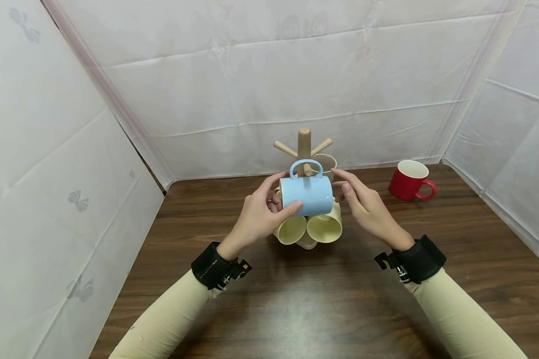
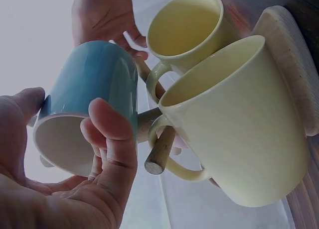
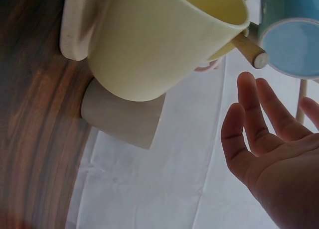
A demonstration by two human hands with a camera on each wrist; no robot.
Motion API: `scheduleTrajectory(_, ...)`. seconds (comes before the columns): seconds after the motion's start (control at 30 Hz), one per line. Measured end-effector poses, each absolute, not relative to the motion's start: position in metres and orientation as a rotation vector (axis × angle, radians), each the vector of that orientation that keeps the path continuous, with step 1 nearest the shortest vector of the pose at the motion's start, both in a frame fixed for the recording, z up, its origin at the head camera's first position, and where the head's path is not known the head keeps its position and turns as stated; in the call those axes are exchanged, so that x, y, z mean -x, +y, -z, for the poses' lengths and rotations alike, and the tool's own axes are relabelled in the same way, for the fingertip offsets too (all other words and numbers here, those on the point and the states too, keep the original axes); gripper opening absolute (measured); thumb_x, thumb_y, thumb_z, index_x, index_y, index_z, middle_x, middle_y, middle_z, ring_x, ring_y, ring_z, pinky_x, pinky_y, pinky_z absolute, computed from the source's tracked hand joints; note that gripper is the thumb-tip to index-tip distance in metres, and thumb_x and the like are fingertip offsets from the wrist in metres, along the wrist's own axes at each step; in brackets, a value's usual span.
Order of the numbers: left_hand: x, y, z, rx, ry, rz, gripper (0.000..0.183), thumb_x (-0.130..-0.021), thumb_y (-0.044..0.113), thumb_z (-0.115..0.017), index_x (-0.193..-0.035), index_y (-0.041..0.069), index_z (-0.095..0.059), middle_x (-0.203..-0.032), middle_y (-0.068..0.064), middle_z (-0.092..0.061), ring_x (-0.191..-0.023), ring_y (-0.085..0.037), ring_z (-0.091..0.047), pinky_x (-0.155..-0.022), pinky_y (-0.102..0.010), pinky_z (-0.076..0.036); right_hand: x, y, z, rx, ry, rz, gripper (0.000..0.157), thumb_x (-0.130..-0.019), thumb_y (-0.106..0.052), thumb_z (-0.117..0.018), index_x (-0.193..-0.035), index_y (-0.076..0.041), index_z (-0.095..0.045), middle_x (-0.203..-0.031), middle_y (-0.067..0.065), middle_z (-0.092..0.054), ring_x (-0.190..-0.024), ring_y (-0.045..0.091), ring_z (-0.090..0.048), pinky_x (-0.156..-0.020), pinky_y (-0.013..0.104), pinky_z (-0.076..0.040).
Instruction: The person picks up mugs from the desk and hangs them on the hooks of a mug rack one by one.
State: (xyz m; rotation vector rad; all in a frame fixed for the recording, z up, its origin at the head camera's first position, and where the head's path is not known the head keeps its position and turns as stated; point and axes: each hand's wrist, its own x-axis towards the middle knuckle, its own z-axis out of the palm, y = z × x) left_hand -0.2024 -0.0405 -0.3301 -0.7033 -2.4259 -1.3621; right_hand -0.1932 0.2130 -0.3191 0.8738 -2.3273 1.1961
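Note:
My left hand (image 1: 258, 213) grips a light blue mug (image 1: 312, 195) by its open end, thumb across the near side. The mug lies sideways with its handle up, and a front peg tip of the wooden mug tree (image 1: 304, 142) shows inside the handle loop. In the left wrist view, the fingers (image 2: 112, 122) curl round the blue mug's rim. My right hand (image 1: 369, 212) is beside the mug's base with fingers loosely extended, holding nothing. Below, two pale yellow mugs (image 1: 325, 230) hang on lower pegs, handles over the wood in the left wrist view.
A red mug (image 1: 404, 183) with a white inside stands upright at the back right of the brown wooden table (image 1: 292, 309). Another pale mug (image 1: 327, 160) hangs behind the blue one. White cloth walls (image 1: 233, 89) enclose the back and sides.

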Motion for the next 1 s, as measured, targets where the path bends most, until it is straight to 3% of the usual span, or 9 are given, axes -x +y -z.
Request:
scheduleTrajectory(0.13, 0.203, -0.041, 0.329, 0.719, -2.406, 1.371, 0.069, -0.077, 0.053, -0.067, -0.135, 0.025, -0.043, -0.073, 0.0, -0.057, -0.064, -0.009, -0.052, -0.052, -0.029, -0.047, 0.207, 0.218, 0.34, -0.899, -2.321, -1.2, 0.041, -0.097, -0.007, -0.045, -0.138, -0.012, -0.041, -0.11, 0.011, -0.062, -0.083, 0.015, -0.062, -0.07, 0.036, -0.054)
scheduleTrajectory(0.33, 0.203, -0.042, 0.326, 0.695, -2.395, 1.28, 0.067, -0.077, 0.056, -0.065, -0.133, 0.026, -0.045, -0.076, 0.0, -0.056, -0.064, -0.012, -0.05, -0.053, -0.03, -0.045, 0.221, 0.223, 0.363, -0.923, -2.339, -1.112, 0.044, -0.096, -0.015, -0.051, -0.138, -0.023, -0.042, -0.107, 0.003, -0.064, -0.086, 0.013, -0.06, -0.068, 0.037, -0.053)
scheduleTrajectory(0.7, 0.203, -0.033, 0.305, 0.633, -2.256, 1.107, 0.064, -0.075, 0.058, -0.066, -0.128, 0.025, -0.051, -0.087, 0.001, -0.049, -0.075, -0.015, -0.048, -0.063, -0.032, -0.044, 0.223, 0.22, 0.364, -0.907, -2.389, -1.079, 0.037, -0.092, -0.022, -0.058, -0.129, -0.017, -0.053, -0.105, 0.003, -0.064, -0.082, 0.011, -0.06, -0.066, 0.033, -0.053)
scheduleTrajectory(0.87, 0.203, -0.025, 0.294, 0.643, -2.209, 1.099, 0.071, -0.074, 0.058, -0.066, -0.133, 0.023, -0.048, -0.117, 0.002, -0.048, -0.102, -0.011, -0.047, -0.079, -0.037, -0.047, 0.225, 0.219, 0.367, -0.894, -2.405, -1.065, 0.032, -0.091, -0.021, -0.059, -0.123, -0.013, -0.057, -0.102, 0.003, -0.065, -0.078, 0.013, -0.06, -0.066, 0.035, -0.054)
scheduleTrajectory(1.0, 0.205, -0.018, 0.287, 0.659, -2.204, 1.077, 0.075, -0.075, 0.059, -0.065, -0.136, 0.021, -0.044, -0.135, 0.003, -0.043, -0.125, -0.009, -0.034, -0.096, -0.041, -0.037, 0.224, 0.217, 0.369, -0.873, -2.414, -1.046, 0.027, -0.091, -0.017, -0.06, -0.117, -0.011, -0.061, -0.099, 0.004, -0.066, -0.077, 0.012, -0.06, -0.065, 0.036, -0.054)
